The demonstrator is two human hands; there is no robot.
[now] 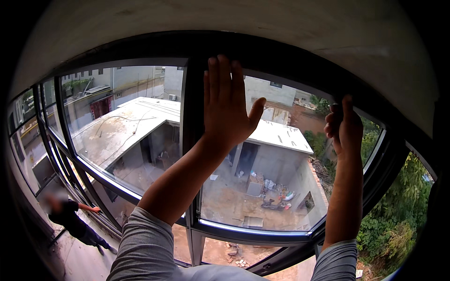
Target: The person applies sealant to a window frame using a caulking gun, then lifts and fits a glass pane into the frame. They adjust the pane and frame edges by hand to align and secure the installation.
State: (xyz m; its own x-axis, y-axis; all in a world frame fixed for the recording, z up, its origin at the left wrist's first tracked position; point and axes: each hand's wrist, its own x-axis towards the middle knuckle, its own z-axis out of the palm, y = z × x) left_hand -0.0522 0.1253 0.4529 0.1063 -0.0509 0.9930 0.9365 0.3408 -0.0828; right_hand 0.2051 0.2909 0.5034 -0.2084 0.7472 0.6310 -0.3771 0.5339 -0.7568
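In front of me stands a tall window with a dark frame (pixel 194 117) and a large glass pane (pixel 276 187). My left hand (pixel 227 100) is raised to the upper left of this pane, flat and open, fingers pointing up near the dark top bar. Its thumb is spread to the right. My right hand (pixel 346 129) is raised at the pane's upper right, near the side frame. Its fingers curl inward and one digit points up; whatever they may grip is hidden in shadow.
Another person (pixel 77 220) in dark clothes stands at the lower left, one arm reaching to the window frames. A pale ceiling (pixel 262 18) lies close above. Through the glass show a white flat roof (pixel 126 122), a cluttered yard (pixel 229 201) and green trees (pixel 389 215).
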